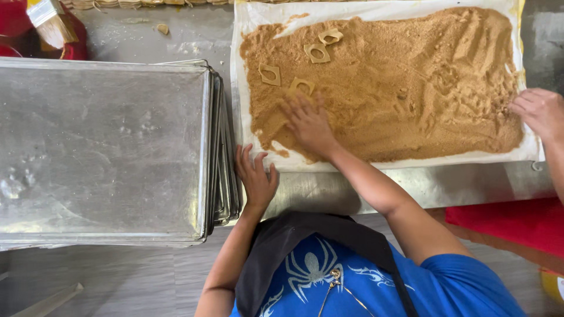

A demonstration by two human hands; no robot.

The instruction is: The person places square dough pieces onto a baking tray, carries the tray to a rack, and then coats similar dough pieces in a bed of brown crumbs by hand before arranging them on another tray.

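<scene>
A wide tray lined with white paper (247, 23) holds a bed of brown crumbs (411, 76). Several small tan dough pieces with holes lie on the crumbs at the upper left, one of them (317, 53) near the top. My right hand (308, 120) lies flat on the crumbs with fingers spread, its fingertips just below the lowest dough piece (302, 87). My left hand (257, 179) rests on the metal table edge below the crumb tray's left corner, beside the stacked trays, fingers apart and holding nothing.
A stack of metal baking trays (106, 147) fills the left side. Another person's hand (540, 111) touches the crumbs at the right edge. A brush (50, 20) lies over a red container at the top left. A red surface (511, 223) lies at the lower right.
</scene>
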